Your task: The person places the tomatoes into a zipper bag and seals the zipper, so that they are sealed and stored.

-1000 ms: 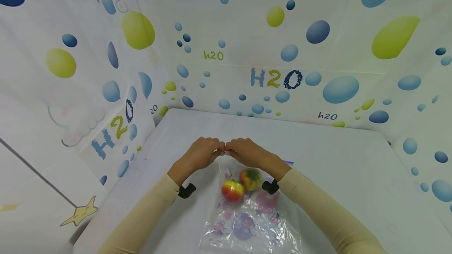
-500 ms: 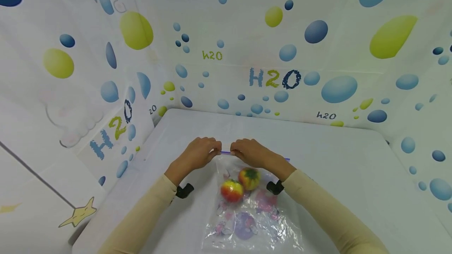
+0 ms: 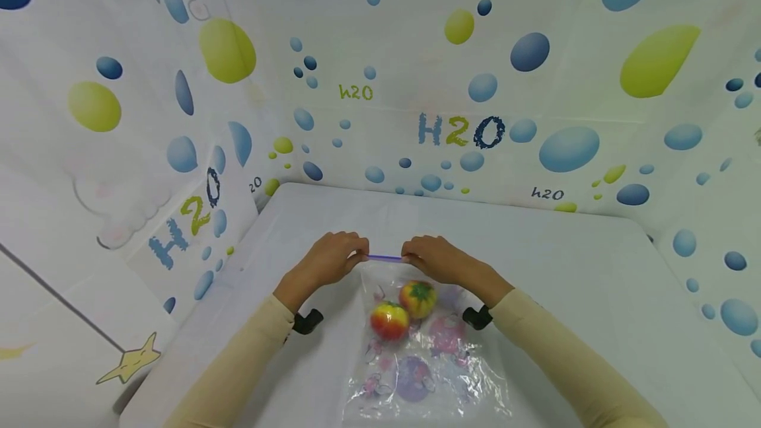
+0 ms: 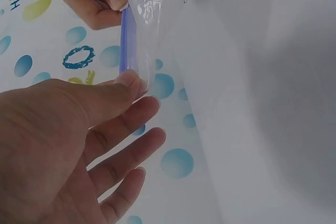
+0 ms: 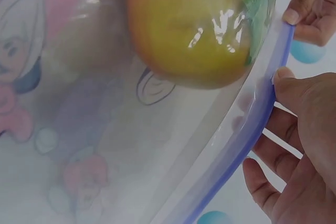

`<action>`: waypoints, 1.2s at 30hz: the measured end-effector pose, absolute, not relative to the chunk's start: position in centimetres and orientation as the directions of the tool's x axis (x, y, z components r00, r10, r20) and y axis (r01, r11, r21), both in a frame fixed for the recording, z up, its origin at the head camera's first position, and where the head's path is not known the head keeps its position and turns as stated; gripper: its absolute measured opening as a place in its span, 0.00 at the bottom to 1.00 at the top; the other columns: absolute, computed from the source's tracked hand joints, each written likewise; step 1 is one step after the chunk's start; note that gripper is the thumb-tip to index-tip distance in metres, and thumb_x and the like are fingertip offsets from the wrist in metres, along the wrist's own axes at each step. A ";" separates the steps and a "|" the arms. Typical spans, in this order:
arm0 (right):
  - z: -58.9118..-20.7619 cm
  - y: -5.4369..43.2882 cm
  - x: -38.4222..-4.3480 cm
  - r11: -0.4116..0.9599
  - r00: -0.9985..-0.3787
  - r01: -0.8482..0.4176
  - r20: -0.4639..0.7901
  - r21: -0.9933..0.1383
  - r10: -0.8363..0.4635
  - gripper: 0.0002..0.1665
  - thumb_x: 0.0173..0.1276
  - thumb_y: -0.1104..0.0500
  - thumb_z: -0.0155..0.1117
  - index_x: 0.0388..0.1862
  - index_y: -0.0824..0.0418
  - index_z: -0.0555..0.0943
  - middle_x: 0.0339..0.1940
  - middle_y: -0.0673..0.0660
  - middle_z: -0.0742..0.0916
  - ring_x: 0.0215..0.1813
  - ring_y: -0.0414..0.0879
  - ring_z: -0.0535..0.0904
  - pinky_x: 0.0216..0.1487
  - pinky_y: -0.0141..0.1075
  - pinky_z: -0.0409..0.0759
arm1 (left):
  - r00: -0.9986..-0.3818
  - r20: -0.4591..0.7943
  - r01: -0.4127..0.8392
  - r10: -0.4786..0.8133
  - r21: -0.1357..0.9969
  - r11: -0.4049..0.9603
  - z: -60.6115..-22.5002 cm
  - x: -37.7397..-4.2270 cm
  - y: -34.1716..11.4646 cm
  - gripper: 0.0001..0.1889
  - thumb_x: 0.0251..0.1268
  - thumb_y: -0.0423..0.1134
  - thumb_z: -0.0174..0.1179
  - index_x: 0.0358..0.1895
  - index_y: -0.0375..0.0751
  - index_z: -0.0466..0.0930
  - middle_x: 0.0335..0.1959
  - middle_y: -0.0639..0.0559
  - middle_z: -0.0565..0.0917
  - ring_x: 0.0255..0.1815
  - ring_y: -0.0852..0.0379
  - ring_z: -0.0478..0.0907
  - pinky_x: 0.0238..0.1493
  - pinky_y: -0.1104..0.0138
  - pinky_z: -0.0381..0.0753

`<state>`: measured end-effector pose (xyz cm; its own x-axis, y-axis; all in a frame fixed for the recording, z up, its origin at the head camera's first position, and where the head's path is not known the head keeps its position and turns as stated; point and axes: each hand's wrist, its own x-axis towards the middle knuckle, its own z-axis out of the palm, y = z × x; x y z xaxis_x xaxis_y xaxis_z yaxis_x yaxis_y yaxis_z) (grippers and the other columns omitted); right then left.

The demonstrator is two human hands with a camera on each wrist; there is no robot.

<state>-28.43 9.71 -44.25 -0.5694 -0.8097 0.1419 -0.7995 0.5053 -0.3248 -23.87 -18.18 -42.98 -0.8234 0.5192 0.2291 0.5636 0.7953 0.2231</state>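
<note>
A clear zip bag [image 3: 436, 362] printed with pink and purple figures lies on the table. Inside it are two round red-and-yellow fruits, a nearer one [image 3: 389, 320] and a farther one [image 3: 418, 299] with a green top; their exact kind is unclear. My left hand [image 3: 327, 259] pinches the left end of the bag's blue-purple zip strip [image 4: 125, 43] between thumb and index finger, other fingers spread. Farther right along the strip, my right hand [image 3: 442, 261] pinches it with thumb and forefinger. A short stretch of strip shows between the hands.
A white-covered table [image 3: 571, 269] spreads around the bag. Behind and beside it hangs a sheet [image 3: 380, 32] with blue and green spots and H2O lettering. Dark wrist-mounted pieces [image 3: 308, 321] stick out under both wrists.
Both hands began together at the strip's left end. My right hand has slid rightward along it, baring a widening stretch of zip, while my left hand keeps its pinch almost in place.
</note>
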 end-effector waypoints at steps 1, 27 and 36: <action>-44.3 9.9 -28.4 0.499 -0.564 -0.804 0.153 -0.323 -0.811 0.07 0.82 0.57 0.61 0.48 0.57 0.84 0.39 0.50 0.86 0.41 0.45 0.80 0.48 0.42 0.82 | -0.822 0.229 0.566 0.521 0.225 0.793 -43.0 -23.9 -18.2 0.03 0.71 0.38 0.70 0.41 0.49 0.85 0.36 0.55 0.88 0.35 0.53 0.82 0.46 0.55 0.85; -45.3 15.3 -28.7 0.522 -0.591 -0.792 0.185 -0.316 -0.785 0.06 0.81 0.59 0.61 0.47 0.58 0.84 0.38 0.50 0.86 0.38 0.43 0.79 0.41 0.40 0.79 | -0.800 0.237 0.599 0.552 0.262 0.756 -43.7 -24.3 -19.5 0.04 0.72 0.35 0.68 0.41 0.46 0.82 0.36 0.53 0.87 0.39 0.49 0.83 0.45 0.54 0.83; -45.4 15.4 -28.4 0.542 -0.627 -0.752 0.157 -0.375 -0.763 0.03 0.81 0.58 0.62 0.46 0.56 0.82 0.37 0.47 0.84 0.38 0.40 0.75 0.43 0.39 0.80 | -0.844 0.154 0.534 0.514 0.340 0.774 -43.7 -24.4 -19.1 0.03 0.74 0.34 0.66 0.45 0.42 0.81 0.39 0.50 0.85 0.43 0.49 0.83 0.51 0.53 0.85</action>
<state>-28.42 15.39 -45.43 -0.6274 -0.7627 0.1571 -0.7524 0.5418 -0.3746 -24.36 -19.06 -43.66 -0.8438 0.5140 0.1540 0.5337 0.7741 0.3405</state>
